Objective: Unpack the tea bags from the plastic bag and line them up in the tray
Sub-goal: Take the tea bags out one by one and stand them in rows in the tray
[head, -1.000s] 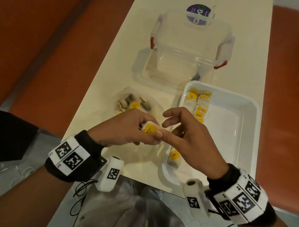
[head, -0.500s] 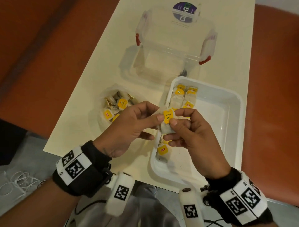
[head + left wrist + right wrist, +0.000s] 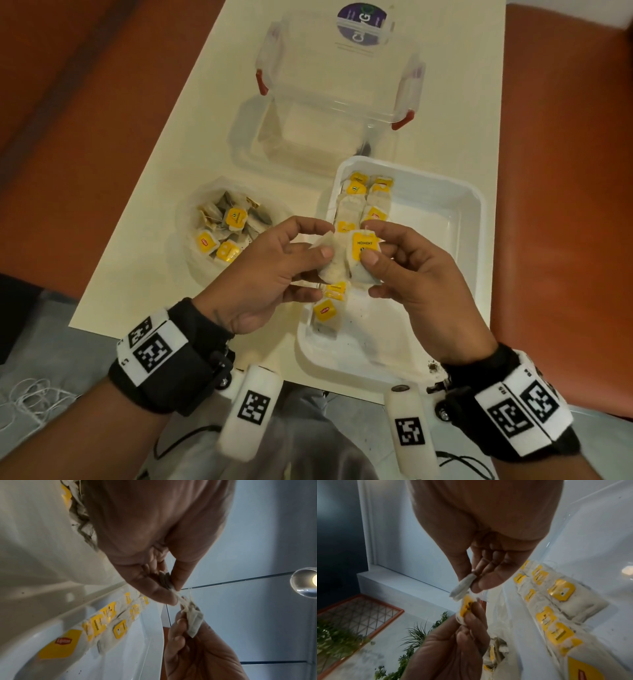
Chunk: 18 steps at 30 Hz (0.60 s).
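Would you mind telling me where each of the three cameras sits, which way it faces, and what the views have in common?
Head: worn on the head, looking forward and down at the table, the white tray and the plastic bag; both hands and forearms show.
Left wrist: looks along the left hand at its fingers pinching a tea bag; the other hand shows below.
Right wrist: looks along the right hand pinching another tea bag.
Shared: all three show both hands and the tea bags lined up in the tray.
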Each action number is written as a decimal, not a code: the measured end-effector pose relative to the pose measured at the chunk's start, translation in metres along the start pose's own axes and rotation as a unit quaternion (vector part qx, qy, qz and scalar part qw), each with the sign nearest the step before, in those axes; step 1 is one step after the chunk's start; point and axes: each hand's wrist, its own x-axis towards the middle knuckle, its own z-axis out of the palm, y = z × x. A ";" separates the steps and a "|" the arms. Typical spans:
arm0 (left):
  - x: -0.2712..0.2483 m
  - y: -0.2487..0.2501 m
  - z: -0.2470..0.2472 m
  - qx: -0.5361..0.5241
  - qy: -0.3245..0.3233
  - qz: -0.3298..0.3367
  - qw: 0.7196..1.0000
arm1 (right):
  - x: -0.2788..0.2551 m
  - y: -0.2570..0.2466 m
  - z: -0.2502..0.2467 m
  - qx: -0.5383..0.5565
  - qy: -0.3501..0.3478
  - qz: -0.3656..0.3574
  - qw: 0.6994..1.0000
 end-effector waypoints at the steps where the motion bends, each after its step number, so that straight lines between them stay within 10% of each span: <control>1: 0.000 -0.001 0.000 -0.002 0.001 0.001 1.000 | 0.000 -0.001 -0.002 -0.003 0.000 -0.001 1.000; 9: -0.003 0.000 -0.008 -0.033 0.004 -0.004 0.999 | 0.008 -0.009 -0.028 -0.100 0.047 -0.030 0.993; 18: -0.007 -0.004 -0.017 -0.101 0.025 -0.027 0.994 | 0.024 0.018 -0.053 -0.452 -0.068 0.054 0.888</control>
